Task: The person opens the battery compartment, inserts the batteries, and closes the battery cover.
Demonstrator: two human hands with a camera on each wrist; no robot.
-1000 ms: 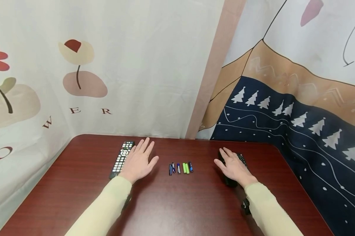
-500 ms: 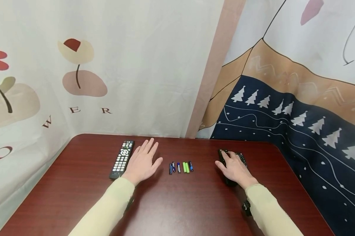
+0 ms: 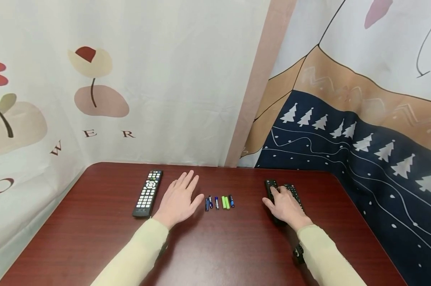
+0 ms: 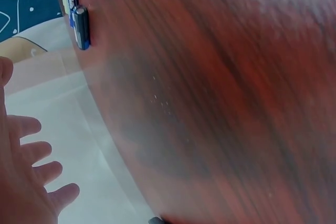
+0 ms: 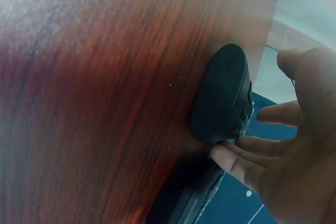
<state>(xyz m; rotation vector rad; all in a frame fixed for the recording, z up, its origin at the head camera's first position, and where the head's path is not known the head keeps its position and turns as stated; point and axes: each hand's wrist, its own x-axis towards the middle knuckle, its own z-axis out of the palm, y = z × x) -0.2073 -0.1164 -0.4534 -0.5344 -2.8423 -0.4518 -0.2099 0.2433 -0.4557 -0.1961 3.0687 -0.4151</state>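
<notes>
A glossy red-brown table (image 3: 208, 242) with streaky wood grain and rounded far corners fills the lower half of the head view. Light glares softly off its front. Behind it hangs a pale, faintly creased curtain (image 3: 187, 87) printed with flat flowers and the letters O, W, E and R. A dusty-pink band (image 3: 256, 79) slants down it, and to the right a navy cloth (image 3: 383, 198) folds gently, patterned with white fir trees beneath tan mountains.

A long black remote (image 3: 148, 194) with rows of pale buttons lies at the table's left. Beside it is the left hand (image 3: 179, 198), fingers straight and spread, holding nothing. Near the middle, six small cylindrical batteries (image 3: 217, 203) lie in a loose row: two smooth lime green, the others dark or bright blue. At the right, two more black remotes (image 3: 292, 190) lie side by side, rounded at the ends. The right hand (image 3: 286, 206) is over them, fingers apart and slightly bent; whether they touch the plastic cannot be told. Both sleeves (image 3: 138, 250) are pale yellow-green.
</notes>
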